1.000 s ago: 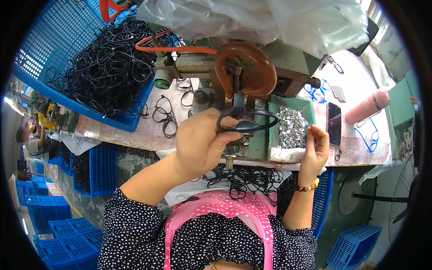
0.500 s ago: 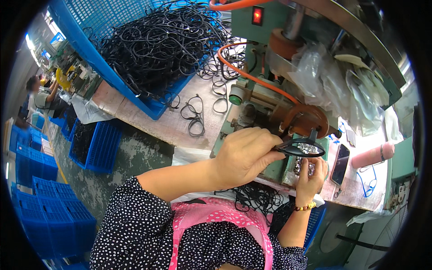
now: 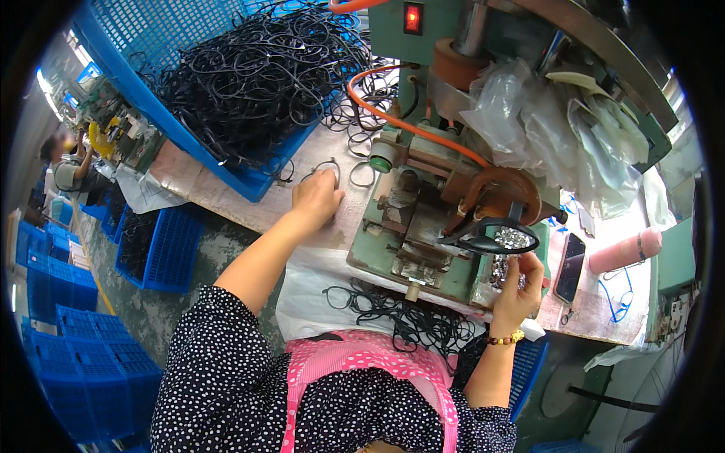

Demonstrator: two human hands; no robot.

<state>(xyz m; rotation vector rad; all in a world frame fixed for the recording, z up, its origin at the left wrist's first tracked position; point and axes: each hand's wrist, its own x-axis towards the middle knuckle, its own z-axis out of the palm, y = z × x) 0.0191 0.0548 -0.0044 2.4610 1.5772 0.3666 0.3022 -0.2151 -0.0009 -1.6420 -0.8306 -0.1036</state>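
My left hand [image 3: 317, 199] is on the table left of the machine, fingers curled down over a thin black looped frame [image 3: 329, 164] resembling spectacles. The fingers hide most of that frame. Another black frame [image 3: 495, 245] with an oval rim sits at the green machine [image 3: 423, 219], beneath its curved brown part. Just below this rim, my right hand [image 3: 521, 291] pinches thumb and finger together beside small shiny metal pieces [image 3: 512, 240]. Whatever lies between those fingertips is too small to make out.
A blue basket [image 3: 260, 185] heaped with black frames [image 3: 249, 90] stands at the upper left. More black frames [image 3: 408, 313] lie near my apron. Plastic bags [image 3: 529, 121] hang on the machine. A phone [image 3: 570, 268] and pink bottle [image 3: 625, 251] lie at right.
My left hand has left the black frame at the machine and moved left to the frame on the table. My right hand stays by the metal pieces.
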